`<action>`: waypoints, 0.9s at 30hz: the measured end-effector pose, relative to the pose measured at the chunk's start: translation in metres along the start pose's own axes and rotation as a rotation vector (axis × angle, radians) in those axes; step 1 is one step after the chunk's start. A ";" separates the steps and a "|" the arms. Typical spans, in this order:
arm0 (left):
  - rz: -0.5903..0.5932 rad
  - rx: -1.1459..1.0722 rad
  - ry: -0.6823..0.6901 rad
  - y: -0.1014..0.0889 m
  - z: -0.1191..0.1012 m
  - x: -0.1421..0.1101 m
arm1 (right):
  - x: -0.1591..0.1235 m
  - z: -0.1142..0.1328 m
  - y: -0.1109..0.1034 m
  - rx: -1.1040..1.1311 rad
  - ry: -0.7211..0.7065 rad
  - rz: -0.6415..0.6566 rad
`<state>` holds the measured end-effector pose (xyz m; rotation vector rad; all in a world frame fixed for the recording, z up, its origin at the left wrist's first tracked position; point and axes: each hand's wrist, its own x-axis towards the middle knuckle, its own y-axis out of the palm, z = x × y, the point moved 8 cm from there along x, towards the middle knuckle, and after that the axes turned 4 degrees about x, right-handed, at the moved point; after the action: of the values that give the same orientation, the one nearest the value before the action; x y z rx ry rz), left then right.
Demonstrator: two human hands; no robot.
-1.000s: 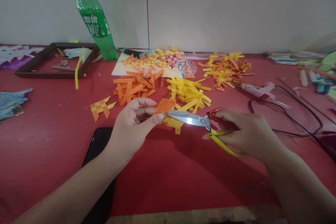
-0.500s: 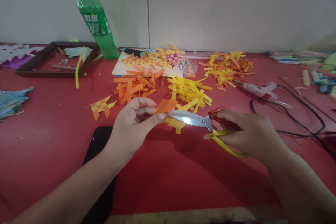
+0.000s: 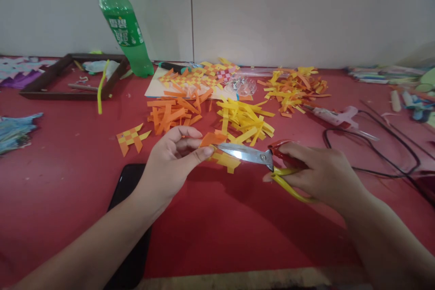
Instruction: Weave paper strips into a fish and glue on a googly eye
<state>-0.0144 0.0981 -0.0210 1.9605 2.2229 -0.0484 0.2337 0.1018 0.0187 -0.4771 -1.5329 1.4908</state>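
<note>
- The left hand [image 3: 173,156] is pinching orange paper [image 3: 213,138], now showing less than before, seemingly folding over.
- The right hand [image 3: 319,167] is gripping scissors [image 3: 243,153] beside it.

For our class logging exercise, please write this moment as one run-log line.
left hand: pinches orange paper | right hand: grips scissors, tips at paper | beyond: orange strips, yellow strips | phone: part-hidden by forearm

On the red tabletop [image 3: 238,235] lie a phone [image 3: 128,181], a dark frame [image 3: 61,96], orange strips [image 3: 170,114] and yellow strips [image 3: 243,115].
</note>
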 end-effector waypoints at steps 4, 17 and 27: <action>0.001 0.017 0.002 0.000 -0.001 -0.001 | 0.000 0.001 -0.002 0.019 0.003 -0.015; 0.004 0.184 0.037 -0.003 -0.003 -0.002 | 0.002 0.000 0.001 -0.007 0.042 0.008; 0.085 0.110 0.074 0.005 -0.003 -0.004 | 0.002 0.001 -0.002 -0.045 0.003 -0.031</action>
<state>-0.0092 0.0954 -0.0168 2.1459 2.2234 -0.0898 0.2321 0.1024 0.0218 -0.4797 -1.5681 1.4341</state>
